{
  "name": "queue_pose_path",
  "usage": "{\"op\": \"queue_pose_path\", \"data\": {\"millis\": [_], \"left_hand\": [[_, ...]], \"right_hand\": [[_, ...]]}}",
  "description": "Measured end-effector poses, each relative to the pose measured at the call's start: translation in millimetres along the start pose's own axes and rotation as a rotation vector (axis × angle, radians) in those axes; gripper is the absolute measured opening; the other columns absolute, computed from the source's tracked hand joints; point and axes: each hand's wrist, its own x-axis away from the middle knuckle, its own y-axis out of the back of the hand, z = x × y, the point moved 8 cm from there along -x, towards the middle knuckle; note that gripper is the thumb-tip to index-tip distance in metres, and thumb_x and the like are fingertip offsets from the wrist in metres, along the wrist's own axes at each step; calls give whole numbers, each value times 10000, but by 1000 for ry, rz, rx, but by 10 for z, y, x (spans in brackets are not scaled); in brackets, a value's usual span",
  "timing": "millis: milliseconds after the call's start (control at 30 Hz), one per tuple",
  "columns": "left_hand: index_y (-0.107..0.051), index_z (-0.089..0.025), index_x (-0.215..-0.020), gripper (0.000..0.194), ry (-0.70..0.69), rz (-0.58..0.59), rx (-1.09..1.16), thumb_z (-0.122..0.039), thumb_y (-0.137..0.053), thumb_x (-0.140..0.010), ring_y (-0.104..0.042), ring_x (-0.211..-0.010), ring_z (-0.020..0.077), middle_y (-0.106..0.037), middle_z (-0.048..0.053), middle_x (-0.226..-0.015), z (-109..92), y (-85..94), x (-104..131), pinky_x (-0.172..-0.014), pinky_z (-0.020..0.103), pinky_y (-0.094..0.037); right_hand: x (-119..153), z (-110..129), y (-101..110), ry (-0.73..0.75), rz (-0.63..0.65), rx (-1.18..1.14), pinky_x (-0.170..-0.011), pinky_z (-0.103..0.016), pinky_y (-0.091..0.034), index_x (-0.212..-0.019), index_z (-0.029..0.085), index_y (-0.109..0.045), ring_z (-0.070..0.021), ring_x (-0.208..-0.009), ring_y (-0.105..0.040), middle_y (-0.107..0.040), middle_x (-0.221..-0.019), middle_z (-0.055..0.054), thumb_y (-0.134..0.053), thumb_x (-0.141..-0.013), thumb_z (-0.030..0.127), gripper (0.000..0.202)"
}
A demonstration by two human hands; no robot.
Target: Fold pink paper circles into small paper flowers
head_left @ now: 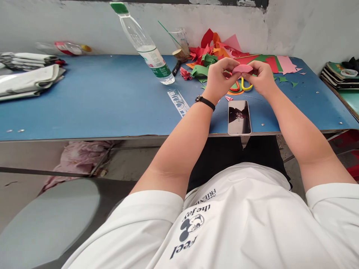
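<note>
A small pink paper piece [242, 68] is held between both hands above the blue table. My left hand [222, 76] pinches its left end, and my right hand [260, 76] pinches the right end. Just below the fingers lie scissors with red and yellow handles [246, 85], their blades hidden. A phone [239, 117] rests face up near the table's front edge, below my hands. Behind them is a heap of red, orange and green paper scraps [206, 48]. A crumpled red paper piece [185, 73] sits left of my left hand.
The blue table [117, 108] bears a leaning water bottle [153, 59], a clear stencil ruler [178, 102], a black marker [176, 68] and a clear cup [182, 40]. Folded cloths [30, 84] lie at the far left. A grey stool [53, 220] stands at lower left.
</note>
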Motion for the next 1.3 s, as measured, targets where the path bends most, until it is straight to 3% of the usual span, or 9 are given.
{"op": "queue_pose_path", "data": {"millis": [167,400,633,800,900,1000,1067,1167,1300], "left_hand": [[-736,-288,-1170,528,30,19,49,-723,-1004,-1037,-752,-1162,265,-868,43,-1158,-11,-29,1,-1054,499,-630],[-743,-347,-1241,599,47,-7,167,-758,-1029,-912,-728,-941,237,-858,-4,-996,18,-37,-27,-999,512,-652],[-703,-358,-966,582,119,-31,209,-850,-1011,-935,-834,-1000,321,-821,47,-973,404,-50,-181,-922,571,-710],[-691,-331,-917,722,253,82,391,-921,-1104,-868,-771,-1069,287,-768,20,-913,432,-146,-95,-1062,569,-731],[-663,-316,-925,666,298,182,470,-781,-1139,-889,-728,-992,250,-716,20,-922,371,-200,-28,-1024,558,-728],[-655,-303,-912,589,284,177,494,-682,-1103,-864,-624,-864,199,-637,17,-911,351,-189,-24,-851,475,-673],[-614,-311,-908,614,272,141,476,-725,-1064,-862,-558,-830,195,-580,12,-889,379,-173,-47,-789,445,-622],[-555,-321,-916,751,263,108,433,-886,-1032,-781,-559,-841,226,-510,13,-884,436,-168,-86,-817,484,-630],[-548,-321,-914,797,238,88,397,-946,-1005,-728,-652,-907,251,-560,26,-912,417,-127,-91,-907,525,-669]], "right_hand": [[-60,-66,-19,58,12,-71,-1009,-521,-655,-1011,342,-643,-272,-964,-714,-743,-975,-19,-1118,-894,831,692],[-12,-41,26,76,-21,-82,-995,-515,-609,-1304,392,-572,-271,-898,-645,-736,-1033,13,-1021,-938,616,621],[-4,-57,-31,-13,48,-149,-829,-478,-603,-1427,376,-657,-265,-882,-708,-788,-999,22,-976,-914,588,640],[-1,-104,-4,-72,64,-203,-886,-436,-636,-1290,345,-772,-264,-937,-728,-798,-964,19,-949,-977,349,360],[-5,-112,1,-67,67,-260,-887,-374,-630,-1385,326,-802,-224,-1054,-752,-841,-1144,5,-875,-1042,266,356],[-14,-130,-15,-62,79,-276,-985,-369,-662,-1311,308,-808,-208,-1094,-768,-856,-1208,-8,-941,-1067,351,281],[-22,-150,-7,-65,70,-265,-1005,-408,-669,-1168,309,-776,-225,-997,-745,-812,-1046,-3,-1066,-997,451,366],[-13,-137,32,-63,75,-236,-952,-445,-657,-1187,338,-732,-243,-871,-695,-714,-869,42,-1172,-910,506,547],[39,29,155,-5,60,-237,-1013,-416,-666,-1325,345,-686,-235,-982,-753,-794,-1006,38,-1095,-986,396,533]]}}
